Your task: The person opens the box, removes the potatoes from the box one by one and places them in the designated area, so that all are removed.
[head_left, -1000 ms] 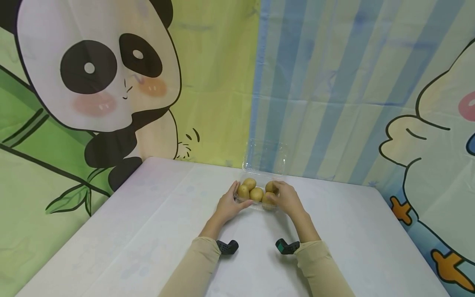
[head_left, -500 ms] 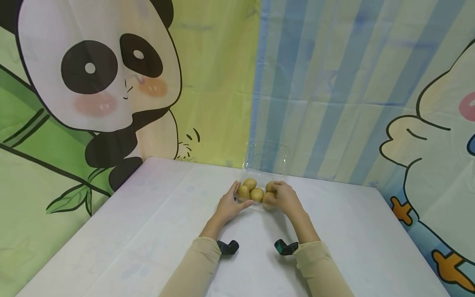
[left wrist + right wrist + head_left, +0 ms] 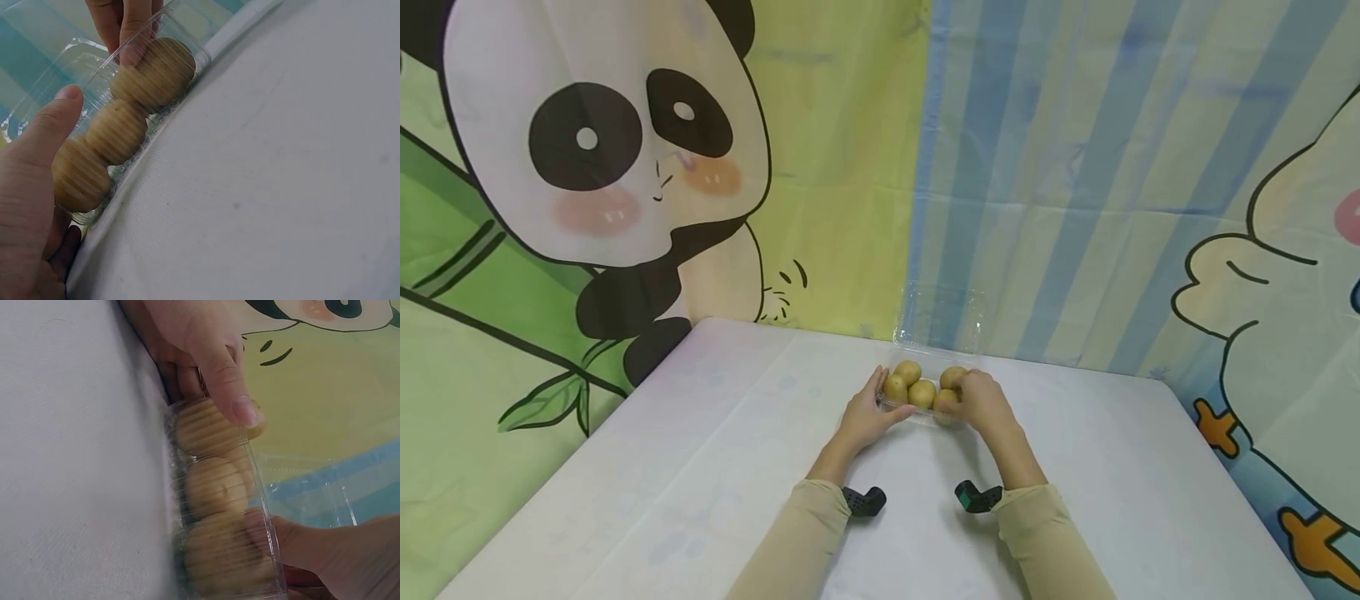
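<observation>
We see the clear container (image 3: 931,365) on the white surface (image 3: 752,450), its lid (image 3: 942,321) raised at the back. Left hand (image 3: 863,418): fingers grasping the container's left end. Right hand (image 3: 987,406): fingers reach into the right end, pinching a potato (image 3: 943,398) there; we count four other potatoes (image 3: 922,394) inside the container.

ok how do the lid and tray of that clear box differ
The lid stands raised at the back, while the tray sits on the table. The tray holds potatoes; the lid holds none. The left hand holds the tray, not the lid. Both are clear plastic.
</observation>
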Demonstrator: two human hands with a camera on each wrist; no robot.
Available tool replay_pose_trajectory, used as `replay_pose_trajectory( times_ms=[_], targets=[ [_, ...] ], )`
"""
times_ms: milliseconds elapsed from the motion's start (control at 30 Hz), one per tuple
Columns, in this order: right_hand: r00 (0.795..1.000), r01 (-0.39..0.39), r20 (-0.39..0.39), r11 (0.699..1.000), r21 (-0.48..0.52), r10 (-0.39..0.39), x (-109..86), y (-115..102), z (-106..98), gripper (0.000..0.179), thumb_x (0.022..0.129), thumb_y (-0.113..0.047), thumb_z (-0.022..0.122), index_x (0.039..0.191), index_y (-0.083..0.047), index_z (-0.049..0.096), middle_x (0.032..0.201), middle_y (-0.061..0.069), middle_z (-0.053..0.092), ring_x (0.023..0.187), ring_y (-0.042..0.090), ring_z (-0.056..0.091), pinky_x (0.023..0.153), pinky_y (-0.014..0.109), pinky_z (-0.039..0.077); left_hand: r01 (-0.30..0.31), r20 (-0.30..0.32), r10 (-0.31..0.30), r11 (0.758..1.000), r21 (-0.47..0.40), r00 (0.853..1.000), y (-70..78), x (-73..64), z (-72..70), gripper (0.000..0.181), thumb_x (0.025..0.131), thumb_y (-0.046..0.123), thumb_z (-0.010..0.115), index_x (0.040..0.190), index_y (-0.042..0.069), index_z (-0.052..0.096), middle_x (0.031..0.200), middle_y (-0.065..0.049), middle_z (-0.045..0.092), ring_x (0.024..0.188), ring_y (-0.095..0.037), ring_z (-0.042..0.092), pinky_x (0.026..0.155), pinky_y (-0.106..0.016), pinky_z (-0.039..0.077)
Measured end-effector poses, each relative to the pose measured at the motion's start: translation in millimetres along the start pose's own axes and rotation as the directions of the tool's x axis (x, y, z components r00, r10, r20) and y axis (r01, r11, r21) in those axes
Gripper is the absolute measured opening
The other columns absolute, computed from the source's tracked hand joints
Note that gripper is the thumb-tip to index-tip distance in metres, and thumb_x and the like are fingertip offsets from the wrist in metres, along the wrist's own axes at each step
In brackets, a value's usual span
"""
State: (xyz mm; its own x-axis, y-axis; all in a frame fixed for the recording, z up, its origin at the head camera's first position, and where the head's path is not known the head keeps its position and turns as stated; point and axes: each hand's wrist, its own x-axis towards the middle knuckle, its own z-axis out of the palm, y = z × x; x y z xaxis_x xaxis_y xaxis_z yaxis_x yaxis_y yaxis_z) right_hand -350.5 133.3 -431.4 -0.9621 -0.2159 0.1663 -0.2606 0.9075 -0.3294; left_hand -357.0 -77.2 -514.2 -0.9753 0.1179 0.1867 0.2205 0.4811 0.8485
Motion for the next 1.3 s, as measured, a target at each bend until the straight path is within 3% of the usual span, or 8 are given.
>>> replay_pose_trajectory(
  times_ms=[133, 433, 700, 1067, 1300],
  targets=[
    [0.999, 0.022, 0.035, 1.000, -0.021, -0.021, 1.6, 1, -3, 0.032, 0.076, -0.032, 0.079, 0.065, -0.010, 0.059, 0.069, 0.002, 0.052, 0.065, 0.018, 0.045, 0.059, 0.030, 0.039, 0.006, 0.002, -0.006, 1.000, 0.013, 1.000, -0.7, 0.8, 1.2, 0.109, 0.073, 0.061, 0.071, 0.153, 0.013, 0.015, 0.155, 0.001, 0.029, 0.143, -0.026, 0.029, 0.118, -0.045, 0.026],
    [0.990, 0.076, 0.123, 0.997, -0.027, -0.072, 5.5, 4, -7, 0.024, 0.075, -0.027, 0.080, 0.089, -0.013, 0.066, 0.076, 0.002, 0.057, 0.071, 0.019, 0.048, 0.065, 0.033, 0.044, 0.010, 0.007, -0.010, 1.000, 0.013, 1.000, 1.9, 0.3, 1.0, 0.112, 0.071, 0.066, 0.069, 0.153, 0.013, 0.015, 0.156, 0.003, 0.028, 0.143, -0.025, 0.028, 0.118, -0.044, 0.024],
    [0.977, 0.042, 0.211, 0.998, -0.044, -0.032, 7.0, 3, -10, 0.025, 0.075, -0.029, 0.081, 0.089, -0.014, 0.067, 0.075, 0.001, 0.057, 0.069, 0.019, 0.048, 0.064, 0.030, 0.041, 0.011, 0.021, -0.012, 1.000, 0.018, 1.000, 4.1, -2.2, 3.2, 0.109, 0.074, 0.063, 0.070, 0.154, 0.013, 0.014, 0.155, 0.000, 0.029, 0.143, -0.025, 0.028, 0.118, -0.044, 0.024],
    [0.973, 0.033, 0.231, 0.999, -0.040, -0.023, 6.8, -2, -15, 0.023, 0.075, -0.024, 0.081, 0.088, -0.016, 0.063, 0.074, -0.001, 0.057, 0.068, 0.018, 0.049, 0.061, 0.030, 0.038, -0.005, 0.009, 0.004, 0.999, 0.043, 1.000, 0.3, -0.6, 3.4, 0.109, 0.072, 0.065, 0.069, 0.153, 0.014, 0.016, 0.154, 0.001, 0.031, 0.143, -0.026, 0.028, 0.118, -0.044, 0.023],
    [0.972, 0.041, 0.234, 0.999, -0.015, -0.036, 12.1, 6, -10, 0.024, 0.075, -0.030, 0.080, 0.091, -0.017, 0.066, 0.077, -0.002, 0.059, 0.070, 0.017, 0.049, 0.062, 0.029, 0.038, -0.011, 0.016, 0.010, 0.999, 0.040, 1.000, 0.4, -0.7, -0.8, 0.109, 0.073, 0.064, 0.070, 0.153, 0.012, 0.017, 0.154, 0.001, 0.032, 0.143, -0.027, 0.028, 0.118, -0.045, 0.023]
  ],
)
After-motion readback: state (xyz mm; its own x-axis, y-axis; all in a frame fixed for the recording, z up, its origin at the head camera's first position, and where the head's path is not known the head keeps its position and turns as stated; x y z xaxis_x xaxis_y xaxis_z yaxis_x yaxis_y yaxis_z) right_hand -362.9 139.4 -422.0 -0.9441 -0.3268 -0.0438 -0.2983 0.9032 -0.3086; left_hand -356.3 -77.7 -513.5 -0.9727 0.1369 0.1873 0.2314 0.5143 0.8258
